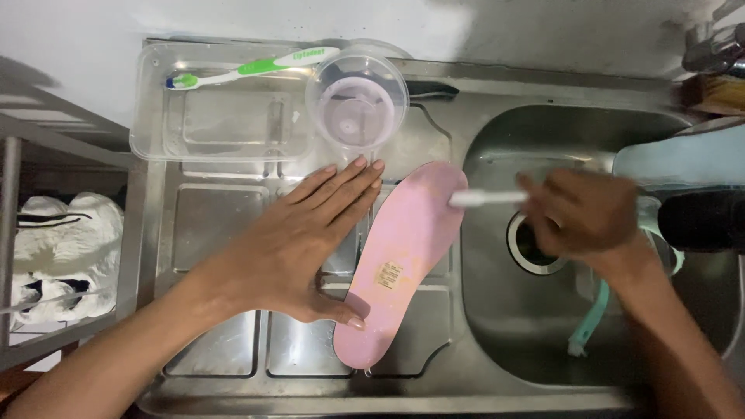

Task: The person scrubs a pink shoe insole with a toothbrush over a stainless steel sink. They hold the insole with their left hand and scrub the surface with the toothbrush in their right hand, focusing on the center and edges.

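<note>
1. Insole (pixel 403 260), pink, lies at the frame's centre on the steel drainboard (pixel 225 225), its long axis running from lower left to upper right.
2. Left hand (pixel 299 248) lies flat just left of it, fingers spread open, thumb pressing its lower edge.
3. Right hand (pixel 582 213), blurred, fingers closed around a white brush (pixel 485 199), bristles touching the insole's upper tip by the sink (pixel 574 124).

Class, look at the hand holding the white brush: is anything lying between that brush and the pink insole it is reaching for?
Nothing visible does. The right hand holds the white brush, whose tip already meets the upper end of the pink insole. The left hand lies flat beside the insole, thumb on its lower edge, clear of the brush.
</note>
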